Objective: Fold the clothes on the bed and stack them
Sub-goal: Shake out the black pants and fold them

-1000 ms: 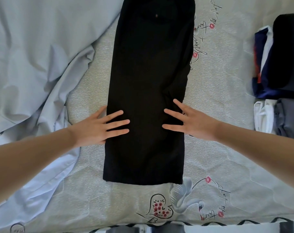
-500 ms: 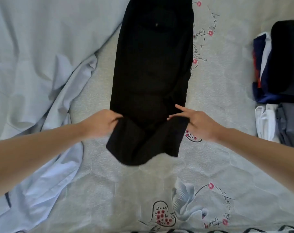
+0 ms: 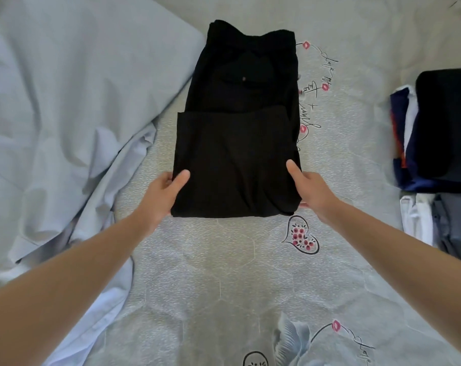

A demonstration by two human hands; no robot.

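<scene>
We are in a bedroom at home. We look down on a bed [image 3: 224,273] covered by a grey quilted spread printed with hearts, roses and a swan. A pale blue sheet [image 3: 65,114] lies rumpled along its left side, and folded clothes [image 3: 440,133] are stacked at the right edge.

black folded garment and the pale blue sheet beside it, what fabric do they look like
Black folded garment: matte, fairly dense woven cloth, holding flat, crisp edges; possibly cotton or a blend. Pale blue sheet: thin, smooth woven fabric with soft creases, likely cotton.
</scene>
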